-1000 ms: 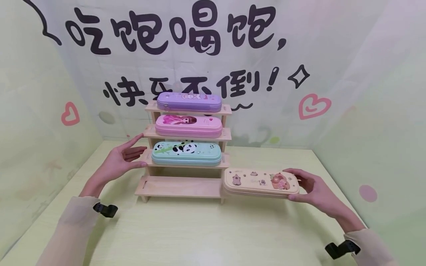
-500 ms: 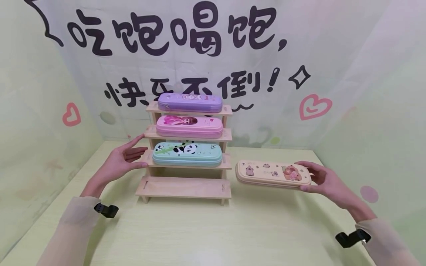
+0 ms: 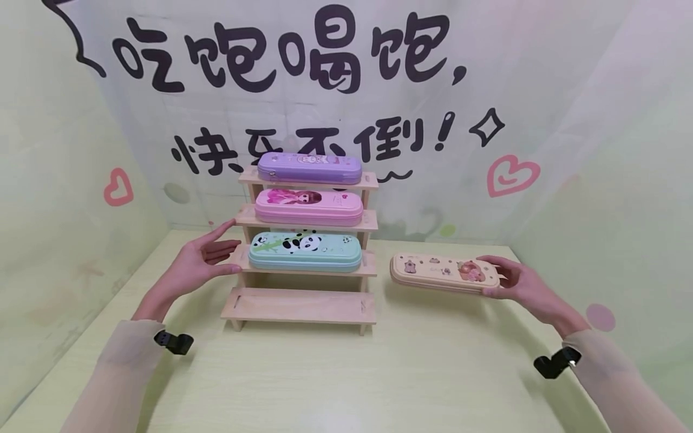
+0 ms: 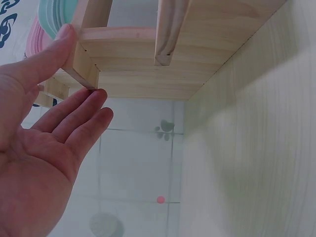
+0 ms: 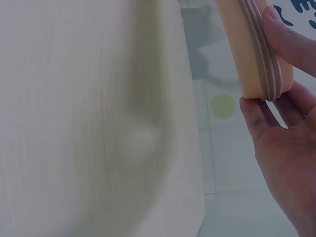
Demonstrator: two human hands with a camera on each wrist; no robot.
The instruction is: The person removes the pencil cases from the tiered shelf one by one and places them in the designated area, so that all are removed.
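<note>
The right hand (image 3: 514, 282) pinches the right end of the beige pencil case (image 3: 444, 272), thumb on the near edge and fingers behind, holding it level above the surface (image 3: 346, 373), to the right of the wooden stepped rack (image 3: 303, 264). In the right wrist view the fingertips (image 5: 286, 39) press the zipper seam. The left hand (image 3: 197, 261) is open, fingers straight, touching the rack's left side at the middle steps; the left wrist view shows a fingertip (image 4: 66, 34) against a step's end.

The rack carries a purple case (image 3: 310, 168) on top, a pink case (image 3: 308, 206) below, a teal panda case (image 3: 305, 250) on the third step; the bottom step (image 3: 298, 304) is bare.

Held by one end only, the beige case could tip, so a firm pinch and a level carry seem wise, with the left hand bracing the rack against sliding.
</note>
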